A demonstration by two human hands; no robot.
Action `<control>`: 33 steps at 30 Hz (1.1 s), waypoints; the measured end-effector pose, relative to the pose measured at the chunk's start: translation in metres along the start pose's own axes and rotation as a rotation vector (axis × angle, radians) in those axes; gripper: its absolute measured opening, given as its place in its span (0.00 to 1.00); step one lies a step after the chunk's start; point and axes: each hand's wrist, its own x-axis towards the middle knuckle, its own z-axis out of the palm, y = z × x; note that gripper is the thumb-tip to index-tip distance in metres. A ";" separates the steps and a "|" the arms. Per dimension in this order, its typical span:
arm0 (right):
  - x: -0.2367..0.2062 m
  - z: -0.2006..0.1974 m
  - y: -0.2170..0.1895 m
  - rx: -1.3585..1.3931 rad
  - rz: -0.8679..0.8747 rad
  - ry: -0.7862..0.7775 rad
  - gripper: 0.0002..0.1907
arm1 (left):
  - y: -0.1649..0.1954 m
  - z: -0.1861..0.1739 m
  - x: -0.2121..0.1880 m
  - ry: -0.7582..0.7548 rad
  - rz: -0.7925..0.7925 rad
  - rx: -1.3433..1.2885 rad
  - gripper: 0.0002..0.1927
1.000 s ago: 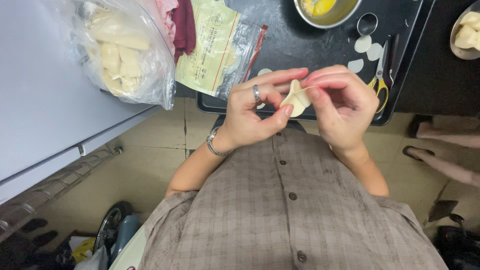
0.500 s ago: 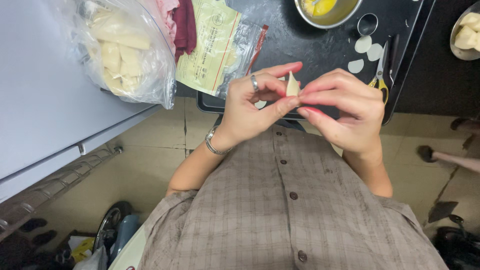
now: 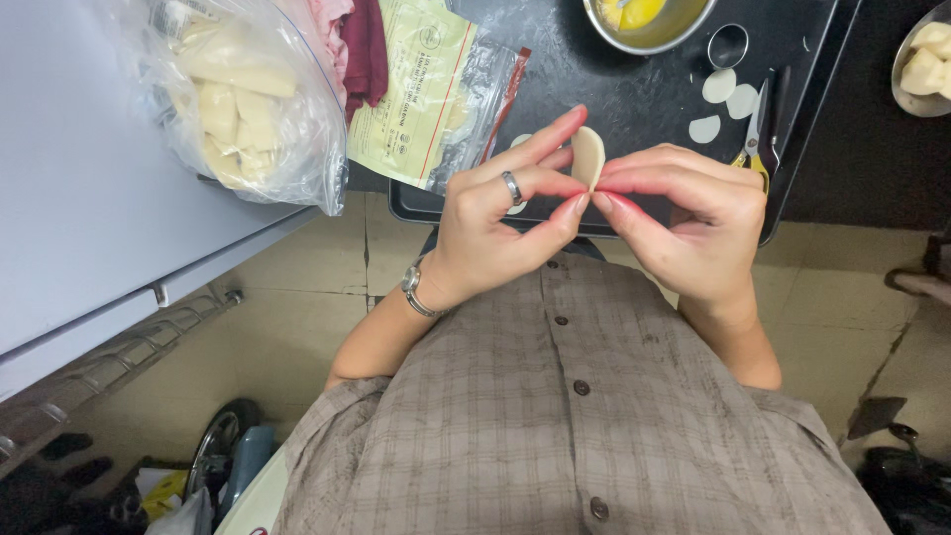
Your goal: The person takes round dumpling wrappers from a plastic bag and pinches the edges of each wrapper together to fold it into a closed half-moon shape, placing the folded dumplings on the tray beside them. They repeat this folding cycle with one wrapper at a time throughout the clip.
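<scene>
Both hands meet over the near edge of a black tray [image 3: 634, 89], pinching a small folded dough wrapper [image 3: 586, 157]. My left hand [image 3: 500, 223], with a ring and a wristwatch, holds the wrapper's lower edge between thumb and fingers. My right hand [image 3: 693, 223] grips the same edge from the other side with its fingertips. The pale wrapper stands upright, folded into a half-round.
On the tray lie round dough discs [image 3: 721, 97], yellow-handled scissors [image 3: 755, 134], a small round cutter [image 3: 728, 45] and a metal bowl of yellow liquid [image 3: 646, 20]. A clear bag of dough pieces [image 3: 238, 99] and a flat wrapper packet [image 3: 431, 94] sit left. Another bowl of dumplings [image 3: 926, 59] is far right.
The wrapper went from a loose open fold to a closed upright half-round. Both hands shifted slightly and their fingertips came together along its edge.
</scene>
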 end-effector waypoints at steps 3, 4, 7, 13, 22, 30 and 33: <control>0.000 0.000 -0.001 0.001 0.015 0.000 0.08 | 0.001 0.000 0.002 -0.011 0.008 0.036 0.06; 0.000 0.000 -0.002 -0.009 0.016 -0.005 0.07 | 0.001 0.000 0.002 -0.011 0.011 0.039 0.06; 0.000 0.000 -0.002 -0.029 0.012 -0.019 0.07 | 0.001 0.001 0.001 -0.019 -0.011 0.061 0.05; 0.000 -0.002 0.000 0.018 0.024 -0.060 0.06 | 0.001 -0.001 -0.001 -0.045 -0.034 0.025 0.05; 0.000 -0.003 0.001 0.112 0.058 -0.087 0.08 | 0.001 -0.003 -0.002 -0.069 -0.058 -0.045 0.05; 0.004 -0.004 -0.003 0.021 -0.015 -0.118 0.07 | 0.005 -0.005 0.000 -0.085 -0.043 -0.001 0.07; 0.004 -0.004 -0.004 -0.037 -0.060 -0.113 0.07 | 0.005 -0.006 0.002 -0.093 -0.028 0.026 0.07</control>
